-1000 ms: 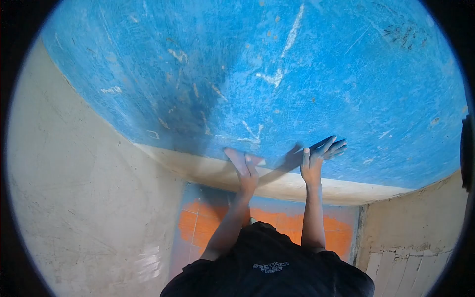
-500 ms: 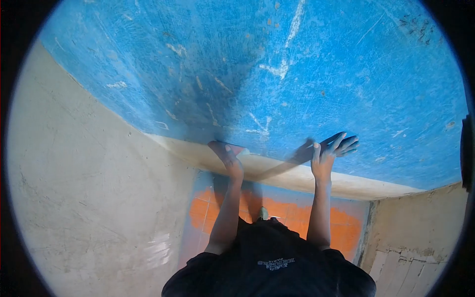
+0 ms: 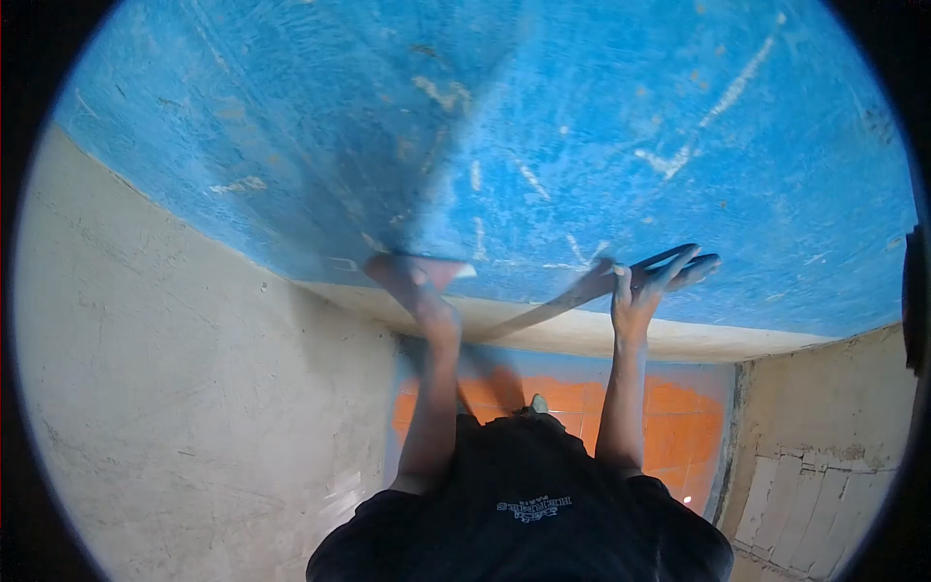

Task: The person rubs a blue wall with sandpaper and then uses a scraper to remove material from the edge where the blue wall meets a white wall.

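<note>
A blue-painted wall point(image 3: 582, 145) with scratches and pale bare marks fills the upper view. My left hand point(image 3: 433, 308), somewhat blurred, is closed on a reddish sheet of sandpaper point(image 3: 442, 273) with a pale edge, held flat against the lower part of the blue paint. To the right, my right hand point(image 3: 642, 296) rests at the wall with its fingers stretched out and thumb apart, holding nothing. Its palm side is partly hidden. Pale dust coats those fingers.
Below the blue paint runs a cream band point(image 3: 553, 325). Grey plastered wall point(image 3: 165, 359) stands on the left and a rough beige wall point(image 3: 824, 417) on the right. Orange floor tiles point(image 3: 669, 427) lie beneath me, greyish with dust along the edges.
My left hand has moved left and slightly up along the wall with the sandpaper. My right hand stays at nearly the same spot in view while the view shifts over the wall.
</note>
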`<state>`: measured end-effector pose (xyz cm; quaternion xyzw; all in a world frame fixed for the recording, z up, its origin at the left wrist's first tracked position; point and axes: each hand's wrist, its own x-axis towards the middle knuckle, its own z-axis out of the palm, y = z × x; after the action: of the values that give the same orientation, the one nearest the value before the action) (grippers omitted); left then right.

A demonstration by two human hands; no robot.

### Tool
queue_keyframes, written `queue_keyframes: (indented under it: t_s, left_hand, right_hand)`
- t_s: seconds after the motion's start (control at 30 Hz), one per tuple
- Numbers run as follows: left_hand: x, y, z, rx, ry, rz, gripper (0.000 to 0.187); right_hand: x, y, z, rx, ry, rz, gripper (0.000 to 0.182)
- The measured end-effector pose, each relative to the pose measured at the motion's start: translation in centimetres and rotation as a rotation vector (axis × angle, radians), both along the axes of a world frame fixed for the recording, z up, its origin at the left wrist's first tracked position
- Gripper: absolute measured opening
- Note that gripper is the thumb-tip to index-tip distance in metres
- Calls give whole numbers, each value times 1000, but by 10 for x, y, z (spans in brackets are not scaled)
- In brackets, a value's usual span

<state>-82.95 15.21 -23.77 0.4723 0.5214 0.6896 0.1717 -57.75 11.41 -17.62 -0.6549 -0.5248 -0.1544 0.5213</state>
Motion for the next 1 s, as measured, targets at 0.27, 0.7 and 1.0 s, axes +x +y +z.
queue_keyframes:
  t_s: [0.27, 0.7, 1.0]
  left_hand:
    - [6, -5, 6, -149, -115, -100, 56]
    - [-3, -4, -13, -126, -114, -172, 62]
    - [8, 9, -34, -136, -120, 77, 63]
  right_hand:
    - [-17, 9, 5, -25, -13, -79, 114]
    - [-1, 4, -14, -146, -45, 26, 111]
    - [2, 3, -17, -199, -43, 107, 109]
